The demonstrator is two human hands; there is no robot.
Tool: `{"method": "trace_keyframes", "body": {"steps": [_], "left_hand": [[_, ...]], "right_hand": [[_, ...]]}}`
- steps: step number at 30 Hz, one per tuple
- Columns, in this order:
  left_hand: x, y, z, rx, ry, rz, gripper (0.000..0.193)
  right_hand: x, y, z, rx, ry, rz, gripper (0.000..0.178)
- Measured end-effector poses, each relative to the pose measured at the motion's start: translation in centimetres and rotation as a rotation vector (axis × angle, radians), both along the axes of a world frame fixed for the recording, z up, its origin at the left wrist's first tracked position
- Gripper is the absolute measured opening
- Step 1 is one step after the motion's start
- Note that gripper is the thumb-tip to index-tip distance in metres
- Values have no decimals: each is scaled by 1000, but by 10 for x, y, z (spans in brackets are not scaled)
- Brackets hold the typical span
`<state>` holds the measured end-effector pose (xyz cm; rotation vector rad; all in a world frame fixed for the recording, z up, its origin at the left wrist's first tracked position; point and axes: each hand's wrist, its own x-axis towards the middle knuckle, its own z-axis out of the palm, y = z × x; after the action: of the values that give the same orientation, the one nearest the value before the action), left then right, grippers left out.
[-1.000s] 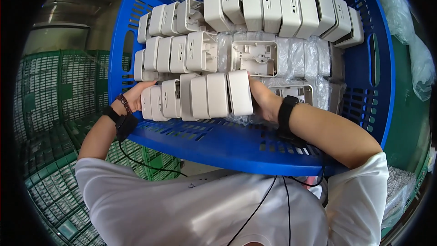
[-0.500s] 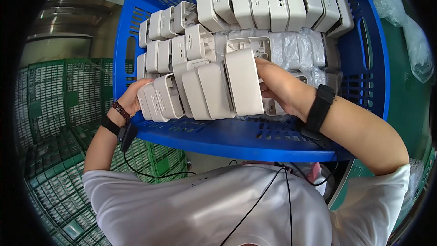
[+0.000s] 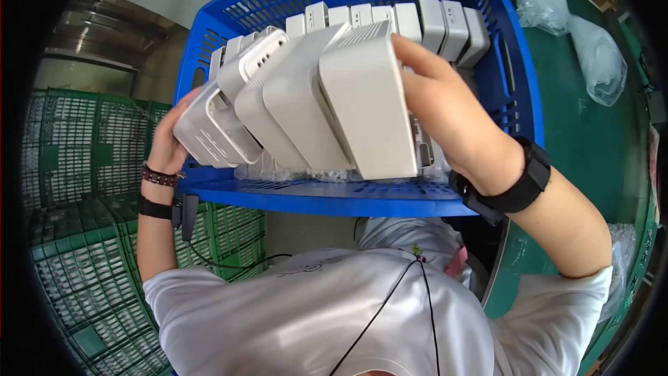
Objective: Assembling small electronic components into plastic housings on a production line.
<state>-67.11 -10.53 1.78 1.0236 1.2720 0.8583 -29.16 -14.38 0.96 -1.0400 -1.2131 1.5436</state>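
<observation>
White cases: in a row over the blue crate; middle ones might drop if squeezing eases.
Left hand: grip holds one end.
Right hand: grip holds the other.

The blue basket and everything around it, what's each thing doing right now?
Blue basket: open on top, cases inside.
Held cases: white, tilted, squeezed in a row.
Left hand: pressing the row's left end.
Right hand: gripping its right end.
Back cases: standing side by side, partly hidden.
Plastic bags: crumpled.
Wrist strap: wrapped on.
</observation>
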Motion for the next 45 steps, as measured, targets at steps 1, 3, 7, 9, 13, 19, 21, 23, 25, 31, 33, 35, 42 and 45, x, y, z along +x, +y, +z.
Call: {"method": "trace_keyframes", "body": {"steps": [1, 3, 7, 9, 13, 19, 21, 23, 25, 31, 33, 35, 42, 45], "left_hand": [[8, 3, 9, 13, -10, -8, 44], [29, 9, 29, 88, -14, -64, 44], [68, 28, 68, 204, 35, -177, 46], [95, 39, 81, 240, 47, -261, 47], [168, 37, 114, 303, 0, -509, 48], [321, 20, 133, 443, 25, -1054, 51], [353, 4, 123, 465, 53, -1129, 52], [415, -22, 99, 455, 71, -1258, 54], [463, -53, 86, 455, 78, -1386, 55], [530, -113, 19, 161, 399, -1674, 62], [541, -136, -1, 62, 451, -1750, 63], [570, -146, 1, 5, 586, -1820, 66], [599, -136, -28, -101, 387, -1932, 71], [591, -127, -33, -69, 344, -1932, 73]], "right_hand": [[6, -4, 6, 13, -10, -8, 33], [18, -18, 29, 36, 49, -105, 31], [61, -55, 59, 54, 7, -170, 33], [79, -80, 58, 48, -37, -221, 35], [131, -174, 46, 134, -89, -439, 34], [146, -343, 39, 218, -236, -922, 34], [135, -372, 23, 236, -260, -1020, 33], [148, -374, 17, 199, -324, -1202, 33], [130, -403, 12, 181, -370, -1372, 33], [79, -455, -25, -70, 390, -1634, 38], [67, -480, -42, -132, 660, -1627, 41], [85, -486, -52, -69, 674, -1643, 43], [127, -486, -43, -233, 554, -1648, 46], [120, -484, -58, -185, 578, -1682, 48]]}}
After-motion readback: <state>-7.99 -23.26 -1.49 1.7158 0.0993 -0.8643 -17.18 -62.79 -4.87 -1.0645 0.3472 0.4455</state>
